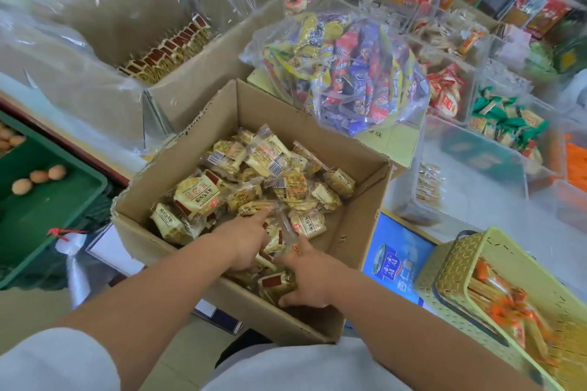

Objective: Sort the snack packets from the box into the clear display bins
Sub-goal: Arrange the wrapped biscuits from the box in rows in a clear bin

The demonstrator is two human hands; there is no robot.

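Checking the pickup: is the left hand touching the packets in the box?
Touching. Head view: left hand lies on the packets, fingers pressing one.

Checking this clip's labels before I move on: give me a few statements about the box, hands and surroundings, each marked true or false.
1. The left hand and right hand both reach into the cardboard box. True.
2. The box is empty. False: it holds many cream snack packets.
3. A clear bag of colourful snacks sits beyond the box. True.
4. The woven basket holds round brown items. False: the woven basket holds orange packets; the round brown items lie in the green tray.
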